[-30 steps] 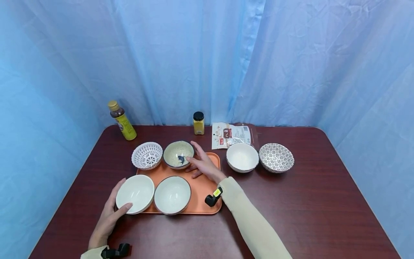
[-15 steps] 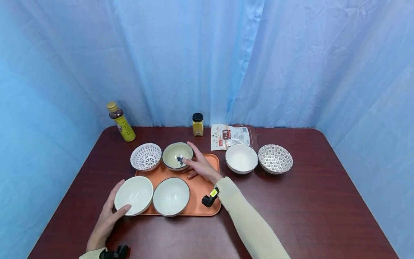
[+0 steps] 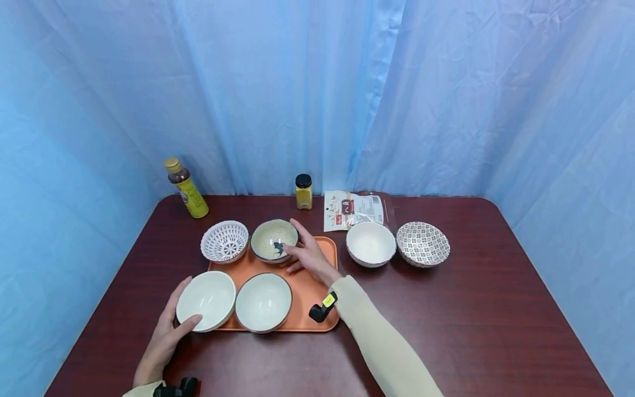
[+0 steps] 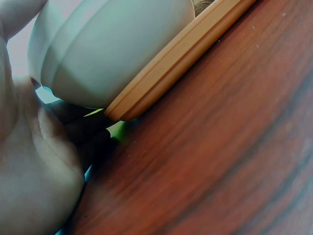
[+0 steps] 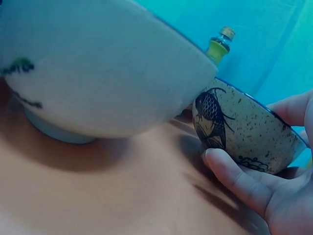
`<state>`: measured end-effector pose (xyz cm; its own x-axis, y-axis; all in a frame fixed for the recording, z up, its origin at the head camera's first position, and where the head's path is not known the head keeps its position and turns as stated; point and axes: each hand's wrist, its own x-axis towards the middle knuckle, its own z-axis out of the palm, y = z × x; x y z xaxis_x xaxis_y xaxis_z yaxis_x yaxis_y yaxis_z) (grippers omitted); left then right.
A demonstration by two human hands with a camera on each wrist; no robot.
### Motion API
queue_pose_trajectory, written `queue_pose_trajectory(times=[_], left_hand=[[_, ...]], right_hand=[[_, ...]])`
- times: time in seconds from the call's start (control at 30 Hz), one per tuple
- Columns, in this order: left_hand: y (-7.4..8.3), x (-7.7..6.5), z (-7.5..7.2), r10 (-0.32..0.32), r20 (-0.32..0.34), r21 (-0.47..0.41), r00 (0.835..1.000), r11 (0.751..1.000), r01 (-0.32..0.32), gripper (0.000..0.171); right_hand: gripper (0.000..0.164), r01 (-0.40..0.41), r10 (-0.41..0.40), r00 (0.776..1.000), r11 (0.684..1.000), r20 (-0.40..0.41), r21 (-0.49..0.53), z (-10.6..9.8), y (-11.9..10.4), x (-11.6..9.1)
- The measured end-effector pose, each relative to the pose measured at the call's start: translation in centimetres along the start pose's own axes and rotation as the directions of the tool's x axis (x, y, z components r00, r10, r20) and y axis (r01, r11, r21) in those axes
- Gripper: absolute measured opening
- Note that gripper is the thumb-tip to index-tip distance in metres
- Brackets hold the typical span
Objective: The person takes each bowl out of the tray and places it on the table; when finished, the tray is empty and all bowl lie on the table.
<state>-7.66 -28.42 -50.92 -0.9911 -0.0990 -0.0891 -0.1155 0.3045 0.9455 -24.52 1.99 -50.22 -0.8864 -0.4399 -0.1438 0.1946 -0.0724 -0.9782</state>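
On the orange tray (image 3: 313, 317), which lay on the dark red-brown desk (image 3: 461, 325), four bowls stood in two rows towards its left end. The left hand (image 3: 165, 334) gripped the plain white bowl (image 3: 206, 301) at the near left corner, thumb at the rim and fingers round the outer wall; this bowl stuck out past the tray's left edge. The right hand (image 3: 312, 258) held the speckled bowl (image 3: 272, 237) in the far row, its fingers partly curved, some at the rim and some low against the outer wall, where the right wrist view showed a dark fish drawing. Whether that bowl's foot touched the tray could not be told.

Between the hands, just beside the plain white bowl, was the dark-rimmed bowl (image 3: 264, 302), upright on its foot. The dash-patterned bowl (image 3: 225, 241) stood at the far left corner, next to the speckled one.

Right of the tray, the scallop-rimmed white bowl (image 3: 371, 244) and the grey-patterned bowl (image 3: 423, 243) sat side by side. Behind them lay a printed packet (image 3: 342, 209); a black-capped yellow jar (image 3: 304, 194) and a slanting-looking bottle (image 3: 190, 193) stood farther left.
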Motion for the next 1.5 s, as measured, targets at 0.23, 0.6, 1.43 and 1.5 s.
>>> queue_pose_trajectory(times=[0.23, 0.6, 1.43, 1.5], left_hand=[[0.1, -0.1, -0.1, -0.028, 0.005, 0.009, 1.000, 1.000, 0.028, 0.083], [0.2, 0.1, -0.1, -0.042, 0.002, 0.030, 0.999, 0.999, 0.041, 0.084], [0.0, 0.1, 0.0, -0.007, -0.007, 0.020, 1.000, 1.000, 0.007, 0.082], [0.0, 0.0, 0.0, -0.009, -0.003, 0.018, 1.000, 1.000, 0.009, 0.082]], right_hand=[[0.075, 0.011, -0.011, 0.999, 1.000, -0.030, 0.011, -0.2, -0.2, -0.8], [0.074, 0.041, -0.039, 0.993, 0.999, -0.109, 0.018, -0.7, -1.4, -1.9], [0.073, 0.090, -0.076, 0.974, 0.994, -0.212, 0.057, -3.7, -4.6, -7.1], [0.072, 0.092, -0.077, 0.973, 0.994, -0.216, 0.059, -4.1, -4.9, -7.5]])
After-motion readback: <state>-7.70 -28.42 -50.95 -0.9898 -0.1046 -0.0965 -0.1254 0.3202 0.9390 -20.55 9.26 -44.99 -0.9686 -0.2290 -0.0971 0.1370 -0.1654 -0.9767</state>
